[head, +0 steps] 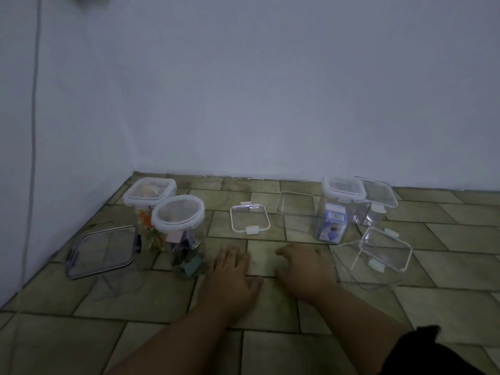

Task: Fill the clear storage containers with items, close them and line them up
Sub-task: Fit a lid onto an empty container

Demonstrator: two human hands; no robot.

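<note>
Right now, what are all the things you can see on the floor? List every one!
square-lidded jar: one, clear, orange and yellow bits inside, back left
round-lidded jar: one, clear, white rim, just in front of it
blue-filled container: one, clear, lid on, right of centre
loose lid: one, white-rimmed, flat on the floor, centre
open container: one, clear, no lid, right of the loose lid
grey-rimmed lid: one, near left, over a blurry clear box
empty-looking containers: two, clear, lids on top, far right
floor: tan tiles
wall: pale grey
sleeve: one, black, bottom right
left hand: fingers straight, on the floor
right hand: fingers loosely curled, holding nothing
</note>
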